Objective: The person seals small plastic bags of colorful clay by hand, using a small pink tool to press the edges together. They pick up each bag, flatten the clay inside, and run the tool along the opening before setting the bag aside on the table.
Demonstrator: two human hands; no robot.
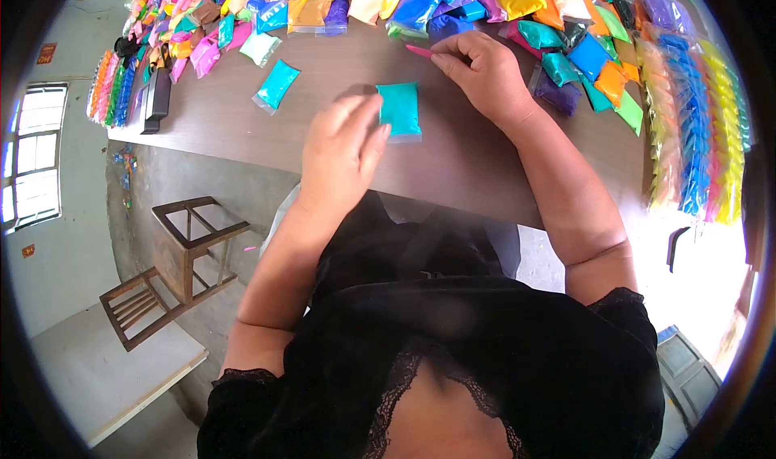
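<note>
We see the brown worktop spread in front of the person, its near edge just beyond the lap. On the floor to the left of it we find a wooden chair. Along the far side of the worktop we have a heap of small coloured packets, which curves round to the right. Near the right edge we notice long bundles of clear-wrapped packets in peach, blue and yellow; at the left edge, shorter bundles stand beside a dark block.

Between these we see both hands. The left hand is blurred, its fingers and thumb half spread at the left edge of a teal packet; we cannot tell whether they grip it. This packet lies flat near the middle of the worktop's front part. The right hand, up and to the right, is closed to a narrow pinch. A second teal packet lies apart, farther left. Smallest, we pick out the pointed pink piece held between the right thumb and finger.
</note>
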